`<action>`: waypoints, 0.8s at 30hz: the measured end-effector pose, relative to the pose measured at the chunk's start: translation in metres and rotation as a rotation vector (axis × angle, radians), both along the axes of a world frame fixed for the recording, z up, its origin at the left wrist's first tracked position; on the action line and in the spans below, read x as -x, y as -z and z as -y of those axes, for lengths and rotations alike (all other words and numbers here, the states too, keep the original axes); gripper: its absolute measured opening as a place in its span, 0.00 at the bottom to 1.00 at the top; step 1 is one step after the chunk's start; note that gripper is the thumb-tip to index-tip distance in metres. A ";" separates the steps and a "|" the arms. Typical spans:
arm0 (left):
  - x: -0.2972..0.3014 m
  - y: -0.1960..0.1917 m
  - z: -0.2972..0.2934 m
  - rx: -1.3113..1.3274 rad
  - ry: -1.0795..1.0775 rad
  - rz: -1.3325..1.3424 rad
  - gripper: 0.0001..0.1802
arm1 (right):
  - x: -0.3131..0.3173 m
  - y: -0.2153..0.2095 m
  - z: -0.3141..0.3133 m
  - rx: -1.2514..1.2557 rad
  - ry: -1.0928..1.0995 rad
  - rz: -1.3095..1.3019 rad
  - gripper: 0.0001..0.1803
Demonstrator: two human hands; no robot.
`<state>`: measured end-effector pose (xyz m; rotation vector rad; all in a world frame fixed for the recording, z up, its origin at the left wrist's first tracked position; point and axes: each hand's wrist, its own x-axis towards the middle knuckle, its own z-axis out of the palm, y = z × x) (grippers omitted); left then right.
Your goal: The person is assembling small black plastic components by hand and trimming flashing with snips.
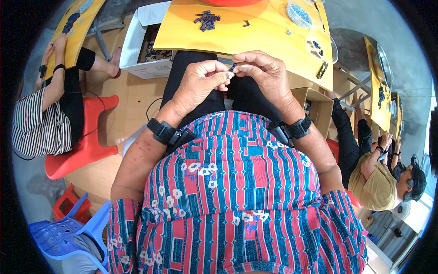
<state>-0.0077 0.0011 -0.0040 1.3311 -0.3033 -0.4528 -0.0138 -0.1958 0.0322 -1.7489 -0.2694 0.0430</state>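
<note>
Just past the front edge of the yellow table (269, 34), my two hands meet above my lap. A small dark blue plastic piece (232, 67) is pinched between their fingertips. My left hand (203, 82) grips it from the left with thumb and forefinger, the other fingers curled. From the right, my right hand (267, 75) pinches it, thumb against forefinger. The fingers cover much of the piece, so its exact kind is hidden. On the table ahead lies a pile of similar dark pieces (207, 20), with a single small piece (246, 23) to its right.
A clear dish of light blue bits (299, 16) stands at the far right of the table. Nearer lies a black elongated part (322, 70). An open white box (146, 69) holds dark parts at left. Co-workers sit on both sides, one on a red chair (86, 141).
</note>
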 end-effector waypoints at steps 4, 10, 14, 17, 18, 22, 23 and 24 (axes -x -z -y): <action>0.001 -0.001 0.002 -0.018 -0.027 0.003 0.08 | -0.001 0.002 0.003 0.082 -0.054 0.098 0.10; 0.003 -0.004 0.004 -0.077 -0.031 0.038 0.08 | 0.002 -0.003 0.001 0.035 -0.004 -0.056 0.07; 0.003 -0.003 0.004 -0.082 -0.024 0.065 0.08 | 0.003 0.000 0.000 -0.044 0.030 -0.078 0.06; 0.004 0.000 0.005 -0.042 -0.020 0.046 0.07 | 0.003 0.008 0.001 0.034 0.018 0.016 0.06; 0.004 0.002 0.005 -0.012 -0.019 0.036 0.08 | 0.004 0.011 0.000 0.012 0.012 0.044 0.06; 0.004 0.004 0.007 0.022 -0.007 0.025 0.08 | 0.005 0.015 0.001 -0.020 0.011 0.057 0.08; 0.003 0.004 0.008 0.024 -0.008 0.025 0.08 | 0.005 0.015 0.001 -0.019 0.010 0.057 0.08; 0.002 0.003 0.007 0.005 -0.019 0.016 0.08 | 0.005 0.015 0.001 -0.036 0.011 0.032 0.08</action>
